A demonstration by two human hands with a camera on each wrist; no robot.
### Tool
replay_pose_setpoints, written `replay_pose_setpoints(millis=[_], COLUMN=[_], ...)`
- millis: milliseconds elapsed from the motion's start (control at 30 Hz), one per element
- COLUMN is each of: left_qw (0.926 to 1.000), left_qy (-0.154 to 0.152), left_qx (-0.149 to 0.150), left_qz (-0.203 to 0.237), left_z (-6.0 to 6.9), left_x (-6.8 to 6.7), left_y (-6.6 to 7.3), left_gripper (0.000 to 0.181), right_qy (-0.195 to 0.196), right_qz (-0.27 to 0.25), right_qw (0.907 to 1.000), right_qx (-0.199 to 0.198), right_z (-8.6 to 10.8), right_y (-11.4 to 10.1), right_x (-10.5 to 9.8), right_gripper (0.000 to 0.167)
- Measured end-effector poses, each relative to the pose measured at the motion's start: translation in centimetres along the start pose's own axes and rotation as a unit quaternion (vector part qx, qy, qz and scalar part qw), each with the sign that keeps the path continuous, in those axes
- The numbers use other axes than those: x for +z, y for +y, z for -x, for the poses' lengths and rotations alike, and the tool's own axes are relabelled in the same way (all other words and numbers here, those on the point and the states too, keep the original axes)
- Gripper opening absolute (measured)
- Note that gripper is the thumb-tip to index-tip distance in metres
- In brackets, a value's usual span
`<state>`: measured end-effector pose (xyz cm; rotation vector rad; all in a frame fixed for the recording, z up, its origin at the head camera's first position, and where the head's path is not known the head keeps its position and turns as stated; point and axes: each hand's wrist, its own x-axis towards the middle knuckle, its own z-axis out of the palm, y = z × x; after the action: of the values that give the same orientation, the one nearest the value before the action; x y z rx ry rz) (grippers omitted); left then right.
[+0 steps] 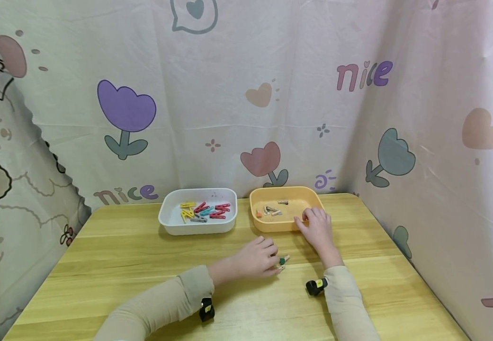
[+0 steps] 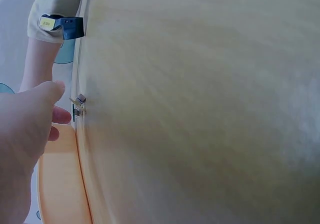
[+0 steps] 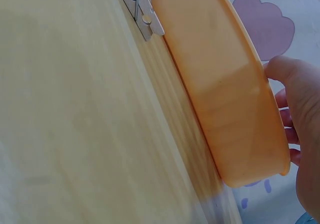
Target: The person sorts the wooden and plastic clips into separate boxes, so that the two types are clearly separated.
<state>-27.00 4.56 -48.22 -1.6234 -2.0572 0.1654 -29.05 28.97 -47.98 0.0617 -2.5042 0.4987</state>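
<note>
On the table, a little in front of the orange tray (image 1: 277, 227), lie small wooden clothespins (image 1: 286, 258), one with a green part. My left hand (image 1: 255, 258) is just left of them. In the left wrist view, its thumb and fingers are apart with nothing between them, and the clothespins (image 2: 78, 104) sit just past the tips. My right hand (image 1: 318, 229) is at the tray's near right corner, its thumb at the rim and its bent fingers over the inside, gripping the edge. Several small clothespins (image 1: 272, 210) lie inside that tray.
A white tray (image 1: 197, 228) with several yellow, red, blue and grey clothespins stands left of the orange one. Both trays are at the back of the wooden table (image 1: 114, 265), against a printed cloth (image 1: 212, 94). Each sleeve carries a black wrist camera (image 1: 316, 286).
</note>
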Motion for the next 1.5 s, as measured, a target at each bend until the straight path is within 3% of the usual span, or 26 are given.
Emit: replay_pose_setpoints(millis=[833,1167,1500], left_qw=[0.9987,0.9983,0.9992], left_qy=[-0.033,-0.048,-0.023], left_qx=[0.026,0.016,-0.002], left_qz=[-0.030,-0.029,-0.034], left_z=[-0.7,-0.9,-1.0], left_x=[0.2,-0.3,-1.2], left_y=[0.4,0.3,-1.2], left_gripper=[0.030,0.024,0.017], right_qy=[0.009,0.007,-0.001], right_qz=[-0.003,-0.004,-0.003], right_qw=[0.9999,0.9999,1.0000], right_qx=[-0.006,-0.005,0.000], right_z=[-0.2,-0.1,0.0], right_y=[0.0,0.0,0.1], right_x=[0.2,0.1,0.1], right_gripper=[0.027,0.027,0.028])
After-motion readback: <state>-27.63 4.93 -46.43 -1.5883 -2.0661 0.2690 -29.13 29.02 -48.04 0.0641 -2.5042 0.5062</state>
